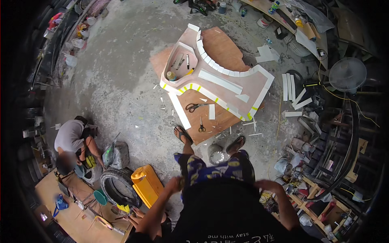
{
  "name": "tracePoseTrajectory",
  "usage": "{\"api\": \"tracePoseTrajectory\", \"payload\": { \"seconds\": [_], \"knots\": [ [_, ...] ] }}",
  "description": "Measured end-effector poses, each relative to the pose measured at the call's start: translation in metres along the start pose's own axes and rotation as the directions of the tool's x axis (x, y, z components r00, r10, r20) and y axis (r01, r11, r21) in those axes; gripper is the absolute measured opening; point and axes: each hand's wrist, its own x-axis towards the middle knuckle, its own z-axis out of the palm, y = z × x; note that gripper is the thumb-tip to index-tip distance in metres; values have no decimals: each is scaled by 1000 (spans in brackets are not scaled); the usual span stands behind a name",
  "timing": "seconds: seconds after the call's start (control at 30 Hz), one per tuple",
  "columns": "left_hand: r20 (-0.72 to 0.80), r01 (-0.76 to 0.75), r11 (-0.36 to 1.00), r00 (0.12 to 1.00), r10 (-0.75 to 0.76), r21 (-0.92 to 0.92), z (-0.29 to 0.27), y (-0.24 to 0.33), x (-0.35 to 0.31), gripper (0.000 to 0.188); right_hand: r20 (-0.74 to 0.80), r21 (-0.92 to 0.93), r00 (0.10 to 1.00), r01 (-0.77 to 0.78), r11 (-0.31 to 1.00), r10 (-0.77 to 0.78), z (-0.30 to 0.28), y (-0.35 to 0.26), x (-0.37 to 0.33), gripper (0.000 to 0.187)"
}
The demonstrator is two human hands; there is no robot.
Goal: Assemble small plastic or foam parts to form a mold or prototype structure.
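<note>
My left hand (175, 185) is beside the left hip of my patterned shorts (202, 169). Close to the right hip is my right hand (266, 185). The fingers of both are too hidden to read. Before my feet a pinkish moulded panel (227, 83) lies on brown plywood (221, 40). White strips (214, 65) line its edges, with short yellow tape pieces (216, 100) along the near side. A small jar (171, 76) and a marker (187, 61) lie in its recess. Large black scissors (196, 107) and smaller scissors (201, 126) rest on the plywood.
A bucket (216, 154) stands between my feet. White strips (289, 87) and a fan (347, 75) are at right. At left a person (75, 137) crouches near tyres (119, 186) and a yellow container (146, 185). Another person's hands (135, 216) show below it.
</note>
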Motion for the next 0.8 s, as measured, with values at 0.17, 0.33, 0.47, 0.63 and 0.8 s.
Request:
{"api": "tracePoseTrajectory", "payload": {
  "seconds": [0.17,0.33,0.47,0.63,0.8],
  "knots": [
    [278,349,928,886,-372,129,-133,62,-109,23,525,-92,845,-62,994,102,97,-101,55,43],
    [-207,138,990,968,-143,-37,-184,36,8,26,512,-45,854,134,990,-92,58,-145,233,38],
    [-394,4,1000,919,-11,-19,-202,-35,153,19,107,-575,816,517,634,-569,-6,-216,401,26],
    [-304,-21,1000,952,26,21,-225,-85,268,15,-91,-203,749,631,749,-656,-8,-249,530,21],
    [-264,-193,981,948,178,-32,-257,-67,314,24,-9,-286,690,692,663,-724,-30,-269,598,21]
  ]
}}
